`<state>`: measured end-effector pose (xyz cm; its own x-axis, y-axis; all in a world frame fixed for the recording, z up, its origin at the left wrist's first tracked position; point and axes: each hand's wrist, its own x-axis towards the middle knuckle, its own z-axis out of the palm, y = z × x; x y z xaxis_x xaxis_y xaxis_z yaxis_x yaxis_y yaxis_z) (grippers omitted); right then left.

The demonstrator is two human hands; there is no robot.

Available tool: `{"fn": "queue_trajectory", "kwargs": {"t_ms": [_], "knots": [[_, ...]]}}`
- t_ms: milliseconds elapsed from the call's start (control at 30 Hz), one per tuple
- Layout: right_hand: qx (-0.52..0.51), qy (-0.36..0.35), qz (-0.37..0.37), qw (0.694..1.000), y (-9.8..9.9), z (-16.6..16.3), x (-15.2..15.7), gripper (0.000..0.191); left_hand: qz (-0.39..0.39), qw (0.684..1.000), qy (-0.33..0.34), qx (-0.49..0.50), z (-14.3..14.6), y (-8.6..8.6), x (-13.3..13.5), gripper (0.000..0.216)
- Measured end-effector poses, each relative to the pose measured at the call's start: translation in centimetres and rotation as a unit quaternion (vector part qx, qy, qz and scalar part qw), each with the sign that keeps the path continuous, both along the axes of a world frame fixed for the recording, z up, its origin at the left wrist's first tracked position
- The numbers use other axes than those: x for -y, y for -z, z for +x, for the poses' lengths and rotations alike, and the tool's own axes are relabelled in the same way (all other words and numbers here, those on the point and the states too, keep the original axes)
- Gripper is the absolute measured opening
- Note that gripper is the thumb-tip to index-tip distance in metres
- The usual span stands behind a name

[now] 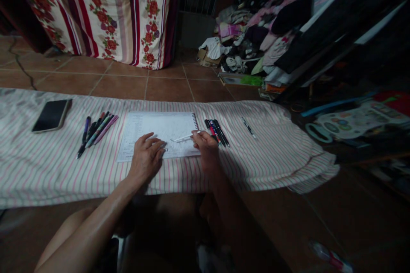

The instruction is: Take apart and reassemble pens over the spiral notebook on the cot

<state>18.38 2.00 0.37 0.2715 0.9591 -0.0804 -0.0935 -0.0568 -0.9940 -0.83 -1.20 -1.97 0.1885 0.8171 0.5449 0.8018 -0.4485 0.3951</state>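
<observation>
A spiral notebook (141, 121) lies on the striped cloth, its coil along the right edge, with faint marks on the page. My right hand (205, 140) is closed around a slim white pen (183, 138), whose tip points left, low over the page. On the lower left of the page rests my left hand (147, 150), fingers loosely apart. By its fingertips is a small shiny thing too small to name. Just right of my right hand lie several dark and red pens (219, 131).
A striped cloth (269, 153) covers the long surface. On it lie a phone (51, 115), several markers (98, 128) and a lone pen (248, 128). Behind hangs a flowered curtain (124, 13); clothes are heaped (250, 30) on the tiled floor. A bottle (329, 256) lies at lower right.
</observation>
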Motion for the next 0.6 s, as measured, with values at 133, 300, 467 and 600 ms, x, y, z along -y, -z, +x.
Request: {"fn": "queue_trajectory", "kwargs": {"t_ms": [133, 300, 467, 600], "knots": [[0.025, 0.044, 0.031, 0.998, 0.4, 0.4, -0.5, 0.024, -0.001, 0.999, -0.031, -0.012, -1.2, 0.8, -0.2, 0.021], [0.040, 0.009, 0.058, 0.997, 0.3, -0.6, 0.0, 0.021, 0.002, 0.998, -0.042, -0.042, -1.2, 1.7, -0.3, 0.022], [0.067, -0.020, 0.067, 0.995, 0.5, -1.3, 0.7, 0.019, 0.001, 0.996, -0.067, -0.054, -0.9, 2.0, -0.6, 0.021], [0.068, -0.027, 0.076, 0.994, 0.7, -1.4, 0.8, 0.019, -0.007, 0.996, -0.061, -0.066, -0.6, 0.9, -0.3, 0.020]]}}
